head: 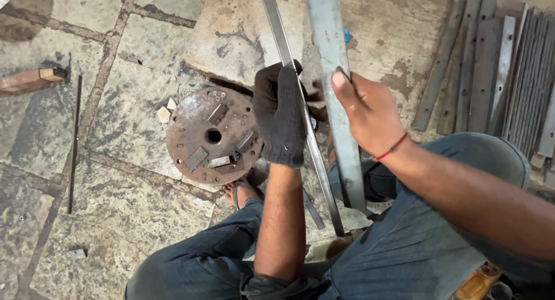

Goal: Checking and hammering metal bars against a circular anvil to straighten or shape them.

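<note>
Head view: your gloved left hand [280, 116] fingers wrapped round thin bar [300, 112]; bare right hand [364, 112] clamps flat strip [338, 97], 12 o'clock. Risk: strip edge cuts bare fingers; bar slips onto foot [240, 191].

The floor [144, 63] is made of big stone slabs, grey and worn, with dark joints between them and some brown stains. Left of the fingers a round rusty metal plate [196, 155] lies flat on the stone; it has a hole in the middle and a few small metal pieces on top. Two pale stone chips [166, 111] sit at its upper left edge. Far to the left a thin dark rod [73, 144] lies along a joint, and above it a wooden block [29, 78]. To the right of the fingers many flat metal strips [497, 74] lie side by side. The light is soft and even.
</note>
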